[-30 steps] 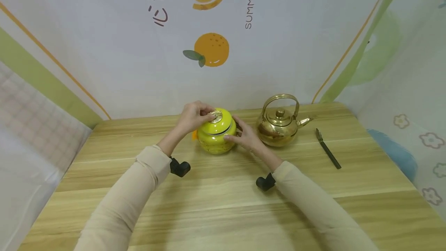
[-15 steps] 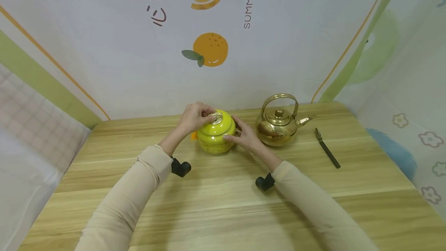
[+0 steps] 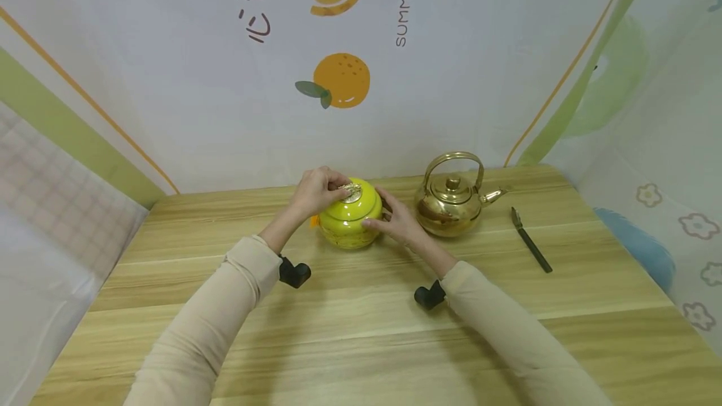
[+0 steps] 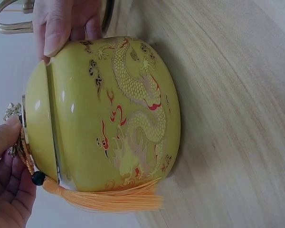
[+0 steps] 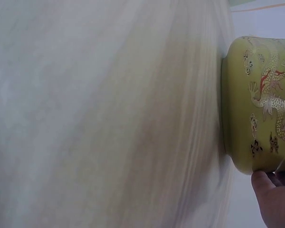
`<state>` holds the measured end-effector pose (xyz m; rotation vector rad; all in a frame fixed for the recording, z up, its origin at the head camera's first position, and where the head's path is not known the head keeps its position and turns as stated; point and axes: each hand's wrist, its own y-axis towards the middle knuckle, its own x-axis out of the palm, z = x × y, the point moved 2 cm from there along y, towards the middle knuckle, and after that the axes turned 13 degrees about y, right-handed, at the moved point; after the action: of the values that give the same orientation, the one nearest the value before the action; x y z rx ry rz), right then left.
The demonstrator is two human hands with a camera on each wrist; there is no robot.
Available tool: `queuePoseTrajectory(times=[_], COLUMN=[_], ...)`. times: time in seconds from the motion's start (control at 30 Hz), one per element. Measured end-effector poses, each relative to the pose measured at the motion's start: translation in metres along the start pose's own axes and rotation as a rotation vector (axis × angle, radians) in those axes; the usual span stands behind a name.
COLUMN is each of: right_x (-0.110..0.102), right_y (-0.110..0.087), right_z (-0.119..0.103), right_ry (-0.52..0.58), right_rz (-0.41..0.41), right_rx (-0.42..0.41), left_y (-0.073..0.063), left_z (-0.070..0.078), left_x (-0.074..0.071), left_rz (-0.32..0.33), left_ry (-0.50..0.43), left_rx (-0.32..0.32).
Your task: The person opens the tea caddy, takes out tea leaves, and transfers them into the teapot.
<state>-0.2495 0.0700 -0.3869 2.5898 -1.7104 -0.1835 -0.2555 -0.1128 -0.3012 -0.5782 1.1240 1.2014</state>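
Observation:
A round yellow jar [image 3: 348,237] with a dragon pattern [image 4: 137,90] stands on the wooden table. Its yellow lid [image 3: 365,198] lies on the mouth, with a thin dark seam along the rim in the left wrist view. My left hand [image 3: 317,190] pinches the ornate gold knob [image 4: 13,111] between thumb and fingers. An orange tassel [image 4: 109,199] with a black bead hangs from the knob down the jar's side. On the jar's right side, my right hand [image 3: 402,224] grips the body, thumb in front; its other fingers are partly hidden behind.
A shiny gold teapot [image 3: 448,215] with an arched handle stands right of the jar, its spout pointing right. Farther right lies a slim tool with a dark handle [image 3: 534,249] and metal tip. A printed cloth [image 3: 440,80] hangs behind the table [image 3: 350,343].
One second ago the lid was tilted, with a dark gap at its front right. It has come down level on the jar. Both hands have kept their holds.

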Motion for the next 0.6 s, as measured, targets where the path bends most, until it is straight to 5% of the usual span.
queuePoseTrajectory(times=[0.6], right_x=[-0.0005], right_y=[-0.0003], right_z=[0.0004], right_ry=[0.004], right_rz=[-0.002], right_rx=[-0.008], left_y=[0.0002], left_z=[-0.0012], left_x=[0.0018], left_rz=[-0.058], left_ry=[-0.012], left_rx=[-0.076])
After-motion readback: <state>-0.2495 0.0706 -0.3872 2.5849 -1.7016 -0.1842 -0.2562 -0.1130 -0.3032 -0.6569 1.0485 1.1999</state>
